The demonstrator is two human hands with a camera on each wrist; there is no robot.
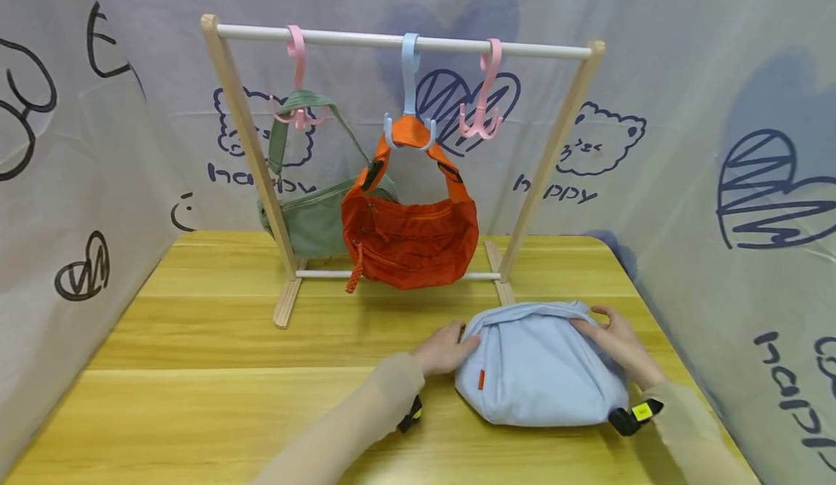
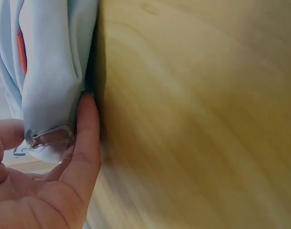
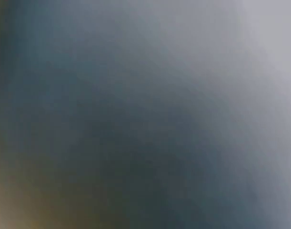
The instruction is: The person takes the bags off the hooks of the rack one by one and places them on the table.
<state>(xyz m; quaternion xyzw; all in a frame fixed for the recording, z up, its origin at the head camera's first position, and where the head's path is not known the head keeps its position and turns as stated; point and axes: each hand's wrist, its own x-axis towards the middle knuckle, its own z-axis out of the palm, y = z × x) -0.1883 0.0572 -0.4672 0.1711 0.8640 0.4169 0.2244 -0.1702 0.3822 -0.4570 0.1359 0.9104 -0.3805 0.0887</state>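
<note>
A light blue bag [image 1: 535,376] with a small orange tag lies on the wooden table, at the right front. My left hand [image 1: 445,348] grips its left end; in the left wrist view that hand [image 2: 55,186] has thumb and fingers around the bag's end [image 2: 50,86], by a metal ring. At the bag's upper right edge, my right hand [image 1: 617,343] holds the fabric between thumb and fingers. The right wrist view is a dark blur, so it shows no finger detail.
Behind the bag stands a wooden rack with a white rail [image 1: 353,38]. An orange bag [image 1: 418,245] hangs from a blue hook [image 1: 410,78], and a green bag [image 1: 313,223] from a pink hook [image 1: 297,64]. Another pink hook [image 1: 485,96] hangs at the right without a bag.
</note>
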